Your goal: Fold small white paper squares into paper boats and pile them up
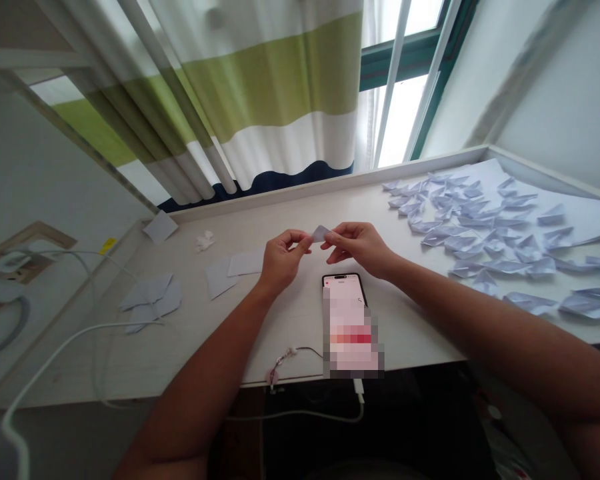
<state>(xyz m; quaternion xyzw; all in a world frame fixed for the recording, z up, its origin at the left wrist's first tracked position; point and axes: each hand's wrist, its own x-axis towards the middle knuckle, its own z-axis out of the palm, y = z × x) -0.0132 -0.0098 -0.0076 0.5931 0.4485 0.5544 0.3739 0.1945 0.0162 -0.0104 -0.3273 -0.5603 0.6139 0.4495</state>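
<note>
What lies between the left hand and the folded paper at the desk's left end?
In the head view, two white paper sheets lie between the left hand and the folded paper.

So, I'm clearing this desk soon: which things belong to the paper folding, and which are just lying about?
Part of the work: folded paper piece pinched by left hand and right hand; paper boats; paper squares.
Lying about: smartphone; white cable; crumpled scrap.
</note>
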